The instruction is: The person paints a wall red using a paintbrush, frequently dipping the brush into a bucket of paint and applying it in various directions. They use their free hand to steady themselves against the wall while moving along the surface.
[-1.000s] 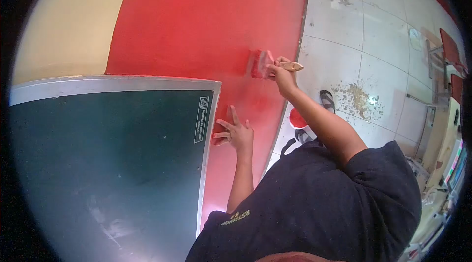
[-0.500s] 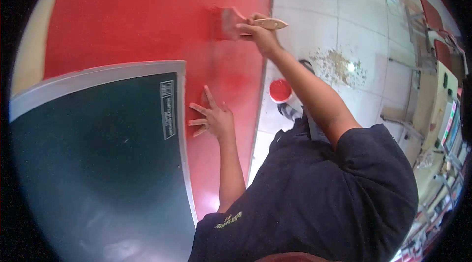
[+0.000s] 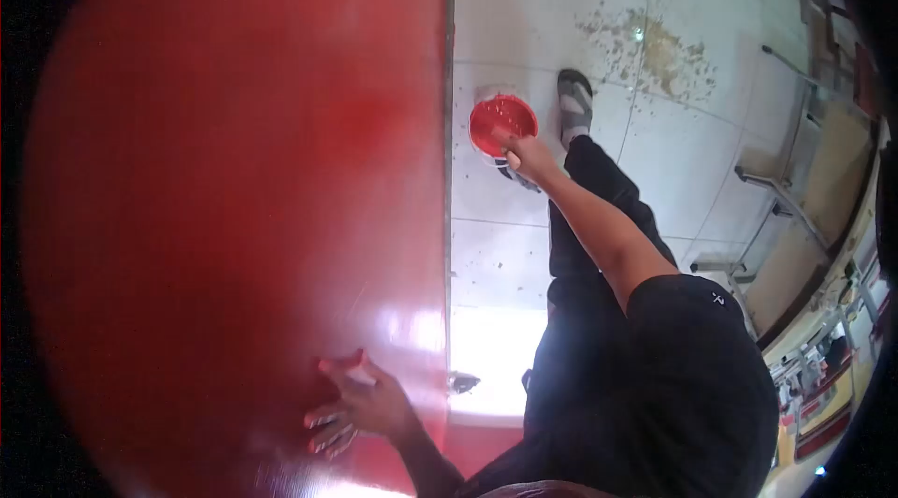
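My right hand [image 3: 527,158] is closed at the rim of a small bucket [image 3: 471,133] that holds red paint [image 3: 502,113]. The paintbrush [image 3: 503,136] in it dips down into the bucket, its bristles hard to see against the red. Lower down, my left hand [image 3: 365,404] has its fingers spread against the glossy red wall [image 3: 234,171]. Red paint marks its fingertips. A wire handle hangs at the bucket's near side.
My sandalled foot [image 3: 575,101] stands just beside the bucket on the white tiled floor [image 3: 524,12]. Brownish stains [image 3: 664,54] mark the tiles beyond. Along the right are metal-legged furniture [image 3: 786,185] and various stacked items.
My right hand has brought the paintbrush from the wall down to the paint bucket. The view has shifted, and the dark framed board has left it. My left hand stays spread at the wall.
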Demonstrator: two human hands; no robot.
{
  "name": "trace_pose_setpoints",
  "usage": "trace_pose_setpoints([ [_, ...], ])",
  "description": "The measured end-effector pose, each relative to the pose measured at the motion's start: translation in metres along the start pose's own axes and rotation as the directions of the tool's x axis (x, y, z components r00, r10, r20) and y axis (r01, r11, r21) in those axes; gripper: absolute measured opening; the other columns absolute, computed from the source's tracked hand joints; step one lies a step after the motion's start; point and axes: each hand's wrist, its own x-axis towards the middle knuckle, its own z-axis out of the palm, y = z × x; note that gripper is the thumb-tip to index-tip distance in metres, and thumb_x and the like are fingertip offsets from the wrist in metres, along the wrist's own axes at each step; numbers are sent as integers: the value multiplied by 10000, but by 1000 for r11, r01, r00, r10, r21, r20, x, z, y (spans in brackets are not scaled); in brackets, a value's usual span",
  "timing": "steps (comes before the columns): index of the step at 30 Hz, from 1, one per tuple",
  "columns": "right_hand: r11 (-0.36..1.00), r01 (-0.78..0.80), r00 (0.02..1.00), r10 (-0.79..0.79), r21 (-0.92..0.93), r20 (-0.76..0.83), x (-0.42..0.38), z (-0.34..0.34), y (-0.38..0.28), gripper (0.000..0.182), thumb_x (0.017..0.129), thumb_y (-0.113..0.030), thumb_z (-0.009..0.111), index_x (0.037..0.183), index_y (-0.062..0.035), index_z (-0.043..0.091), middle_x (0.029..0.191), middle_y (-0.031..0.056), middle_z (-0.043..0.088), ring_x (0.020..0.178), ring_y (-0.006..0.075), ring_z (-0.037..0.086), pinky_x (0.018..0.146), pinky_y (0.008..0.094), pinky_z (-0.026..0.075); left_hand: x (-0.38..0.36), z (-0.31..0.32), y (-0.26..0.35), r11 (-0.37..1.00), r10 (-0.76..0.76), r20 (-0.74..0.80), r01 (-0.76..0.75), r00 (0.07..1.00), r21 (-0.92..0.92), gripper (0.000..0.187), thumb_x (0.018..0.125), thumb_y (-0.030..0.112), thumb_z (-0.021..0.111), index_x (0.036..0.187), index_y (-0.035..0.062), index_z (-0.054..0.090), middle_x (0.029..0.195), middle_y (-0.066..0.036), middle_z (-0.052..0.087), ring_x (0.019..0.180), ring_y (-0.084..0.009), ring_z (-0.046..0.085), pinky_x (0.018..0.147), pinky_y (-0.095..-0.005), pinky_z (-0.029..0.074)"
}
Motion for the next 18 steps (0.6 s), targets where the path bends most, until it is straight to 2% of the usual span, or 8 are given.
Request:
trace_pose_setpoints([
  [2, 996, -33, 999, 35, -85, 15, 18, 54, 36, 197, 817, -225, 557, 961, -136, 659, 893, 127, 666, 822, 336, 663, 711, 465, 521, 5, -3, 1, 997, 66, -71, -62, 995, 51, 860, 804, 783, 441, 1513, 366, 190, 1506, -343, -181, 1282, -674, -196, 843, -862, 54],
  [6, 990, -40, 999, 41, -134, 5, 29, 88, 64, 180, 800, -239, 596, 938, -149, 669, 944, 127, 666, 834, 325, 664, 705, 456, 526, 7, 7, 3, 984, 146, -187, -123, 972, 130, 1061, 718, 864, 448, 1536, 249, 163, 1525, -307, -176, 1353, -579, -197, 995, -769, 49],
  [10, 988, 17, 999, -12, -151, 35, 15, 83, 58, 263, 765, -189, 612, 1021, -150, 657, 1006, 123, 667, 863, 343, 666, 738, 455, 521, 6, 8, 2, 989, 126, -202, -107, 971, 101, 1031, 723, 850, 471, 1531, 281, 178, 1540, -279, -170, 1351, -573, -213, 986, -776, 36],
  [12, 987, 56, 998, -53, -152, 22, 1, 72, 54, 256, 770, -183, 609, 1020, -149, 652, 1062, 119, 660, 897, 340, 664, 747, 450, 521, 2, 15, -1, 997, 75, -216, -77, 974, -4, 1087, 631, 951, 369, 1499, 302, 291, 1561, -219, -173, 1351, -543, -259, 923, -803, -92],
  [14, 946, 253, 957, -275, -204, -89, -11, 70, 59, 163, 792, -185, 586, 943, -152, 637, 1009, 110, 636, 938, 311, 655, 755, 434, 537, 4, 10, 0, 997, 79, -204, -75, 976, 26, 1074, 641, 948, 352, 1500, 307, 287, 1556, -232, -171, 1347, -552, -258, 923, -803, -90],
  [15, 944, 258, 954, -282, -206, -98, -14, 72, 67, 163, 792, -185, 586, 943, -152, 637, 1009, 110, 636, 938, 311, 655, 755, 434, 537, 4, 8, 1, 995, 87, -184, -76, 979, 62, 1061, 651, 946, 335, 1501, 313, 283, 1552, -245, -170, 1342, -561, -257, 923, -802, -88],
  [17, 938, 240, 970, -221, -249, 102, -19, 78, 85, 167, 801, -187, 581, 953, -147, 636, 1028, 120, 639, 1007, 298, 635, 788, 416, 536, 3, 7, 0, 995, 84, -173, -73, 981, 68, 1035, 669, 935, 333, 1503, 324, 273, 1547, -259, -167, 1335, -576, -252, 923, -803, -86],
  [18, 937, 244, 969, -227, -248, 94, -17, 75, 83, 167, 801, -187, 581, 953, -147, 636, 1028, 120, 639, 1007, 298, 635, 788, 416, 536, 3, 6, 0, 994, 90, -156, -79, 984, 76, 1010, 687, 924, 331, 1504, 334, 263, 1542, -273, -164, 1328, -590, -248, 922, -804, -85],
])
